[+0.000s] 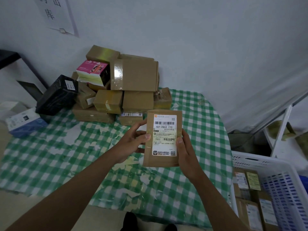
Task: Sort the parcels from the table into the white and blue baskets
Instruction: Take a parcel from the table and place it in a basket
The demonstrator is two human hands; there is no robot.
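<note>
Flat brown cardboard parcel with white label point(162, 139) is gripped at both side edges by left hand point(133, 142) and right hand point(185, 147); judged light, stiff

I hold a flat brown parcel point(162, 139) upright in both grips, its white label facing me. Beyond my grips, more parcels point(121, 84) sit piled on the table. Right of my grips, the white basket point(260, 164) holds several parcels.

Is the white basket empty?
No, the white basket at the right already has several brown parcels with labels lying inside it.
</note>
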